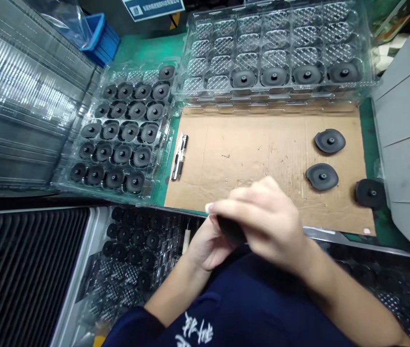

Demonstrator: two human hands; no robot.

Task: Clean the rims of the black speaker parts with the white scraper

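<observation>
My right hand point(266, 217) and my left hand point(205, 246) meet at the table's near edge, both closed on one dark round disc part point(231, 230), mostly hidden by the fingers. Three loose black disc parts lie on the brown cardboard sheet point(248, 154): one at the far right point(330, 141), one below it point(322, 176), one at the sheet's right edge point(370, 193). A clear tray point(118, 132) to the left holds several of the same discs. A larger clear tray point(280, 48) behind the cardboard has discs in its front row.
A metal tool point(179, 156) lies at the cardboard's left edge. Stacked clear trays point(17, 96) stand at far left, a blue bin point(99, 36) behind them. A grey machine housing point(407, 135) stands at right. Another tray of discs point(136, 250) sits below the table edge.
</observation>
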